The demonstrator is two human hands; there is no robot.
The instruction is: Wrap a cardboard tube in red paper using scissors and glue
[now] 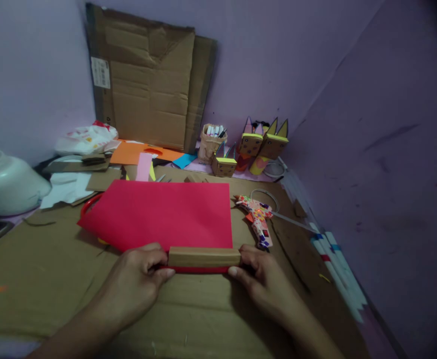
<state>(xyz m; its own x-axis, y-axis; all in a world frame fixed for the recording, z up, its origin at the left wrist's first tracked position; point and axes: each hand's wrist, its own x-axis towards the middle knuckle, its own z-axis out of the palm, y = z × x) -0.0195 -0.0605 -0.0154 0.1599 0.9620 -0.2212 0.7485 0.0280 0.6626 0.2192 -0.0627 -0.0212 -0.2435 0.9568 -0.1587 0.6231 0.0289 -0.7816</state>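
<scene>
A long, narrow cardboard piece (204, 257) lies along the near edge of a red paper sheet (173, 214), whose edge is folded up against its front. My left hand (143, 271) is closed at its left end, thumb pressed to the red fold. At the right end my right hand (259, 274) grips the cardboard piece and the paper the same way. The sheet spreads away from me, its left corner bent. Beyond my right hand lies a hot glue gun (258, 219) with a floral pattern.
Cardboard sheets (147, 85) lean on the back wall. Decorated cardboard boxes with pointed ears (276, 144) and a pen holder (209, 147) stand at the back. A white container (9, 184) is at left, rolled white tubes (338, 274) at right. Cardboard (188, 314) covers the table.
</scene>
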